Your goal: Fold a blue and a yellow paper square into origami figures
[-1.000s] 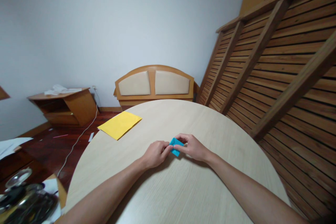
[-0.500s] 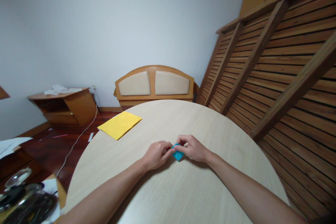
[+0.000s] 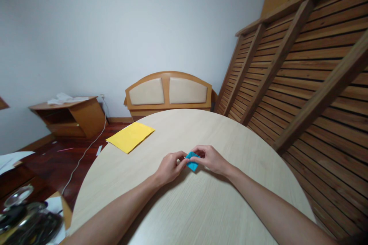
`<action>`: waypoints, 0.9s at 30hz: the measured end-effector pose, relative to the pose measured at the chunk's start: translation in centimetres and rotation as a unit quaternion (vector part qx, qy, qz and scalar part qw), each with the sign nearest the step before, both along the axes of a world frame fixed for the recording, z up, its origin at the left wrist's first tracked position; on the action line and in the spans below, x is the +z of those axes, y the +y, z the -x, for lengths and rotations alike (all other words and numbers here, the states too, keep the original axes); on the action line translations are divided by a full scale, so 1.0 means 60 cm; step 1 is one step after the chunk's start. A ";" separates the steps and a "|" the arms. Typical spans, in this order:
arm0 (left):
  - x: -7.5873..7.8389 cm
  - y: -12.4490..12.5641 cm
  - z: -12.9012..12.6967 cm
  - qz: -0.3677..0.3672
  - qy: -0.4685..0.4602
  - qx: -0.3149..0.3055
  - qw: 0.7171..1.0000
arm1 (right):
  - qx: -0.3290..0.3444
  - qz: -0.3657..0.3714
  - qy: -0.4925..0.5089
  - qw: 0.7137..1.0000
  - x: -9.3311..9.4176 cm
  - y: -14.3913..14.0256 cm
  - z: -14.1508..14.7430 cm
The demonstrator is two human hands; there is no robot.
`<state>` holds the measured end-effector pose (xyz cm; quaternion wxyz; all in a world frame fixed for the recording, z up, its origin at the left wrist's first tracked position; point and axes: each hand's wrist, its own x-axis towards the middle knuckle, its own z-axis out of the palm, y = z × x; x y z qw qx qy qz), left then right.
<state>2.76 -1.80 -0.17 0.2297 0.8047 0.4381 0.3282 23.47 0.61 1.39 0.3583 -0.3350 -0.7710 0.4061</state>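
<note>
Between my two hands is a small piece of folded blue paper (image 3: 192,166), diamond-shaped with one corner pointing towards me. My left hand (image 3: 171,166) pinches its left corner between thumb and fingers. From the other side, my right hand (image 3: 211,159) grips the right part, its thumb lying across the front face. Fingers cover both side corners, so the folds there are hidden. The paper is held just over the round table (image 3: 218,206).
A yellow paper stack (image 3: 130,138) lies at the table's left far edge. Beyond stands a headboard (image 3: 166,107). Slatted wooden panels (image 3: 301,84) lean along the right. At lower left are a cluttered surface with dark objects (image 3: 31,218) and a white cable (image 3: 83,157) on the floor.
The blue paper has come up slightly and tilted, so more of its upper part shows. Both hands have shifted a little with it and still hold it.
</note>
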 end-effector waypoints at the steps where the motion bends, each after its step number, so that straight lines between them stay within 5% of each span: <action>1: 0.000 0.000 0.000 0.003 -0.005 0.006 1.000 | -0.001 -0.002 0.000 1.000 0.001 0.000 0.000; 13: 0.014 -0.007 0.002 -0.097 0.013 0.044 0.994 | -0.013 -0.071 -0.026 0.997 0.005 -0.001 0.001; 27: 0.010 -0.002 0.000 -0.098 -0.029 0.025 0.994 | -0.065 -0.114 -0.029 0.991 0.000 -0.002 0.008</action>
